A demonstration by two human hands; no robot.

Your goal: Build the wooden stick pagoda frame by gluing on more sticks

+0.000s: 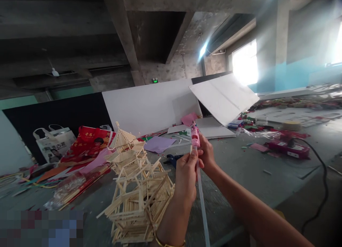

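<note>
My right hand (207, 154) is closed around a pink hot glue gun (195, 134), seen from behind with its tip pointing away from me. A long translucent glue stick (202, 197) runs from its back end down toward me. Close beside it, my left hand (187, 170) is pinched shut, and a short bit of thin pale wooden stick (191, 148) shows above the thumb. The rest of that stick is hidden. Left of my forearm stands a tiered, tower-like model (139, 190) built from thin wooden sticks, with a pointed roof. Neither hand touches its visible parts.
Behind the hands lies a dark blue handled tool (172, 160). Purple paper (160, 143), a red bag (89, 143) and a white tote bag (55, 143) are at the left. A white board (224, 97) leans at the back. A black cable (324, 183) hangs at the right.
</note>
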